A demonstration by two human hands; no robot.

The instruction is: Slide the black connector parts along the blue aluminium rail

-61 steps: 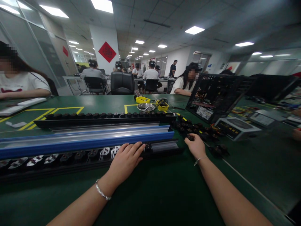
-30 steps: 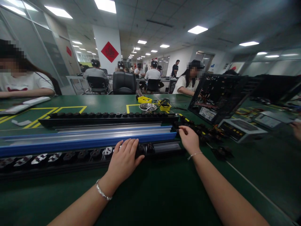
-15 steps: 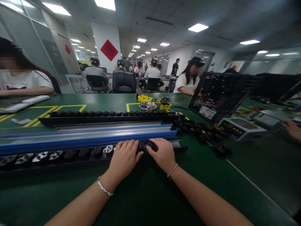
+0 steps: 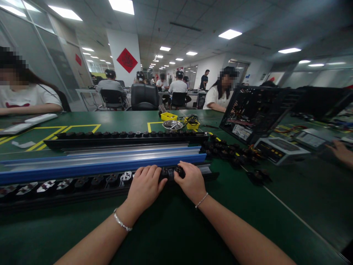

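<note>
A long black rail (image 4: 110, 191) with a row of black and silver socket pieces (image 4: 65, 184) lies across the green table. My left hand (image 4: 146, 184) rests over the rail, its fingers wrapped round the rail and a black socket piece (image 4: 164, 173) beside the thumb. Just to the right, my right hand (image 4: 191, 181) pinches a round black socket piece (image 4: 179, 171) at the rail. Behind this rail are blue and silver rails (image 4: 165, 161) and another black rail (image 4: 127, 140) bearing a row of black pieces.
Loose black pieces (image 4: 231, 152) lie right of the rails. Farther right stand an open computer case (image 4: 253, 110) and a power supply box (image 4: 281, 149). A metal bowl (image 4: 173, 125) and yellow trays (image 4: 169, 116) sit behind. Another person's hand (image 4: 342, 151) is at the far right.
The black piece in my right hand shows more between thumb and fingers, and a small gap has widened between my hands. My left hand has barely moved. The view has shifted slightly.
</note>
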